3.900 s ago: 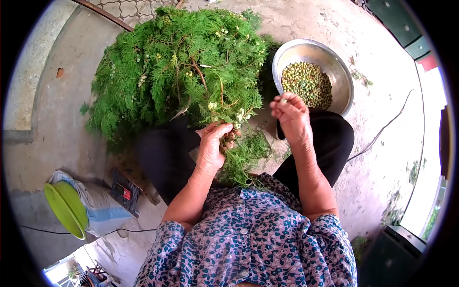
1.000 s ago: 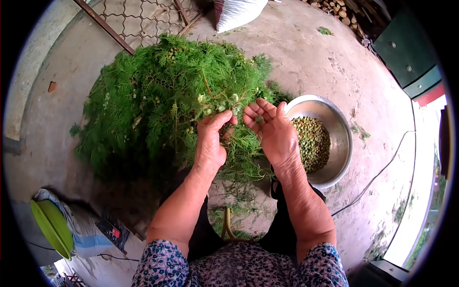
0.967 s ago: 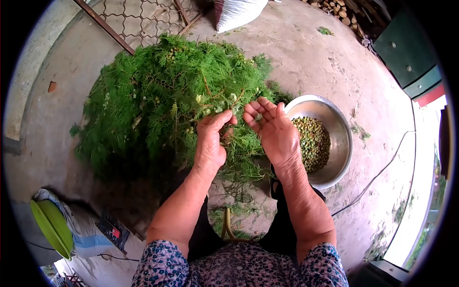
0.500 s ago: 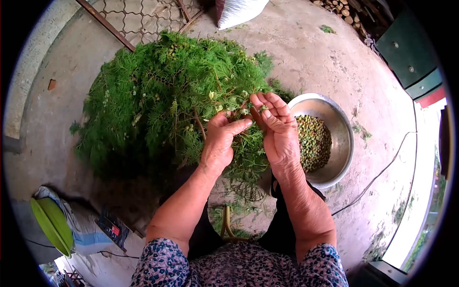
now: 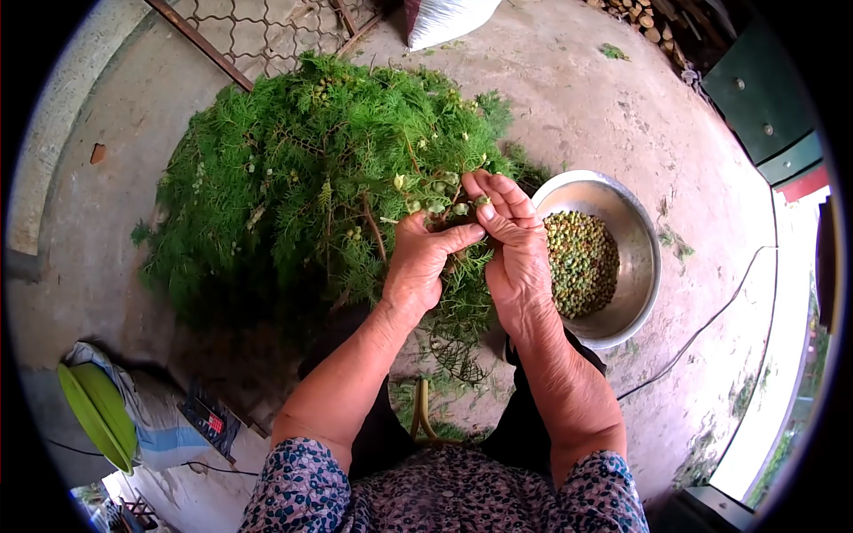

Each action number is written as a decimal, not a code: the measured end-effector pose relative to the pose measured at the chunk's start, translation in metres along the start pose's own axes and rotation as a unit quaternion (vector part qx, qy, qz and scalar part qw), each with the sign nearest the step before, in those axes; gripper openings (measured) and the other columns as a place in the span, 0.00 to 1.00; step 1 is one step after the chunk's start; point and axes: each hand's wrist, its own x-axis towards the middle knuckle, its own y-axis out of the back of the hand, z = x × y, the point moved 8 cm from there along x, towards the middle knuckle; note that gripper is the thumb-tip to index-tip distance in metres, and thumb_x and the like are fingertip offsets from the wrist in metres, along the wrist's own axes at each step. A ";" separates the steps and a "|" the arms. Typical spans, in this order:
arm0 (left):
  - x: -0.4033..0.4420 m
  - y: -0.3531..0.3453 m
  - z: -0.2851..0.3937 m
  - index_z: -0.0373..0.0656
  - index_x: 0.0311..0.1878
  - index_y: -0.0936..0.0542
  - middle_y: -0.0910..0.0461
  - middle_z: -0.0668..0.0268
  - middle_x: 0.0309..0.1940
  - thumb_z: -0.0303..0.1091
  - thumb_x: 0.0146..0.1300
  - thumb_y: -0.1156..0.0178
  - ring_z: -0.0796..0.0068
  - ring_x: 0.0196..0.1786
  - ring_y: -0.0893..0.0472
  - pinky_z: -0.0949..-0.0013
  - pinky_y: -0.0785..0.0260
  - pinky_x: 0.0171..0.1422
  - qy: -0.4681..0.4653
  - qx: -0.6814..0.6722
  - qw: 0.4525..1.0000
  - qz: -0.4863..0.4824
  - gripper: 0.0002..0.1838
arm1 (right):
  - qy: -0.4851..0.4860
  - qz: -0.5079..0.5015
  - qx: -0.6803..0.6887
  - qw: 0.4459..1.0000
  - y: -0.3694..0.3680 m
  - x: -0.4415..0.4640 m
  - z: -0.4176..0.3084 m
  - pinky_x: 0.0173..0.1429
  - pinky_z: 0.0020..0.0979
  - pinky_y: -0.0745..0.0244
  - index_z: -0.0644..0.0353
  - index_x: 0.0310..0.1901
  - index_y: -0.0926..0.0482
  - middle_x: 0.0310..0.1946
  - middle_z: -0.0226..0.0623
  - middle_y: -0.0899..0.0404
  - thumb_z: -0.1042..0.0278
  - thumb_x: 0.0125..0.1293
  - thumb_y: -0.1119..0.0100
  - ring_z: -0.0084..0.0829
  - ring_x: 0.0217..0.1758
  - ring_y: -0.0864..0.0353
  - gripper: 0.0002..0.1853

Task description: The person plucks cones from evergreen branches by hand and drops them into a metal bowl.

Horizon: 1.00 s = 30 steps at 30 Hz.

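Note:
A big heap of green conifer branches (image 5: 267, 169), with scale-like leaves and small pale green cones, lies in front of me. At its right side, my left hand (image 5: 418, 258) is closed around a cone-bearing conifer sprig (image 5: 435, 206), its thumb stretched toward the other hand. My right hand (image 5: 517, 235) pinches a small green cone (image 5: 482, 202) between thumb and forefinger at the sprig's end, with its other fingers loosely raised. Just right of that wrist stands a metal basin (image 5: 635, 266), partly filled with loose green and brownish cones (image 5: 582, 266).
A white sack (image 5: 449, 22) and a metal grille (image 5: 258, 35) lie beyond the heap. Stacked firewood (image 5: 649, 22) and a dark green cabinet (image 5: 760, 98) stand at the far right. A lime-green basin (image 5: 98, 413) is at lower left; a cable (image 5: 702, 338) crosses the floor.
My left thumb has shifted slightly right, toward my right fingers. My right thumb and forefinger have moved a little left on the cone. The view has shifted slightly.

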 end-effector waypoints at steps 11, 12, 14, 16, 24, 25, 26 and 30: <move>0.005 0.015 -0.002 0.40 0.39 0.22 0.22 0.71 0.26 0.18 0.43 0.38 0.84 0.27 0.26 0.79 0.35 0.32 0.016 0.017 0.999 0.033 0.16 | -0.014 -0.012 0.059 0.998 0.006 0.002 -0.002 0.65 0.35 0.37 0.65 0.47 0.28 0.50 0.44 0.26 0.87 0.57 0.51 0.38 0.59 0.31 0.15; 0.005 0.015 -0.002 0.40 0.40 0.23 0.22 0.71 0.25 0.18 0.43 0.38 0.85 0.25 0.27 0.80 0.36 0.30 0.014 0.015 0.999 0.030 0.16 | -0.021 -0.011 0.063 0.998 0.006 0.002 -0.002 0.65 0.35 0.37 0.65 0.47 0.28 0.50 0.44 0.26 0.87 0.58 0.51 0.37 0.59 0.30 0.15; 0.005 0.018 -0.002 0.39 0.40 0.23 0.22 0.69 0.28 0.18 0.44 0.39 0.81 0.29 0.24 0.78 0.33 0.35 0.025 0.036 0.999 0.026 0.16 | -0.009 -0.003 0.072 0.997 0.014 0.007 -0.004 0.65 0.35 0.37 0.65 0.47 0.28 0.49 0.43 0.26 0.86 0.58 0.51 0.37 0.58 0.30 0.14; 0.005 0.017 -0.002 0.39 0.41 0.24 0.21 0.67 0.31 0.20 0.46 0.40 0.77 0.32 0.22 0.76 0.31 0.40 0.023 0.051 0.998 0.017 0.15 | 0.026 0.012 0.057 0.998 0.020 0.011 -0.013 0.62 0.34 0.34 0.64 0.46 0.28 0.46 0.41 0.25 0.83 0.60 0.50 0.35 0.54 0.26 0.12; 0.002 0.008 0.003 0.37 0.36 0.23 0.24 0.73 0.24 0.25 0.52 0.41 0.87 0.26 0.30 0.81 0.38 0.29 -0.021 0.132 0.991 0.015 0.08 | -0.005 -0.020 -0.180 0.983 0.007 0.004 -0.016 0.25 0.16 0.40 0.59 0.37 0.22 0.23 0.26 0.24 0.69 0.59 0.40 0.16 0.21 0.33 0.06; 0.003 0.006 0.003 0.37 0.34 0.23 0.24 0.73 0.24 0.26 0.53 0.42 0.87 0.25 0.31 0.80 0.38 0.29 -0.022 0.163 0.986 -0.002 0.06 | -0.042 -0.004 -0.243 0.969 0.005 0.001 -0.013 0.27 0.17 0.36 0.61 0.36 0.22 0.24 0.25 0.24 0.70 0.57 0.39 0.16 0.24 0.32 0.07; 0.004 0.005 0.003 0.37 0.32 0.23 0.24 0.73 0.24 0.26 0.53 0.44 0.86 0.26 0.31 0.79 0.38 0.29 -0.033 0.180 0.983 -0.010 0.04 | -0.004 -0.022 -0.297 0.954 0.001 0.001 -0.011 0.29 0.18 0.34 0.62 0.36 0.23 0.24 0.25 0.24 0.71 0.56 0.38 0.16 0.25 0.31 0.07; 0.006 0.007 0.004 0.36 0.33 0.23 0.24 0.72 0.25 0.25 0.52 0.44 0.85 0.26 0.30 0.79 0.38 0.28 -0.071 0.181 0.981 -0.001 0.05 | 0.030 -0.045 -0.401 0.914 -0.001 0.003 -0.006 0.32 0.20 0.31 0.65 0.35 0.23 0.25 0.27 0.23 0.73 0.54 0.36 0.16 0.28 0.29 0.08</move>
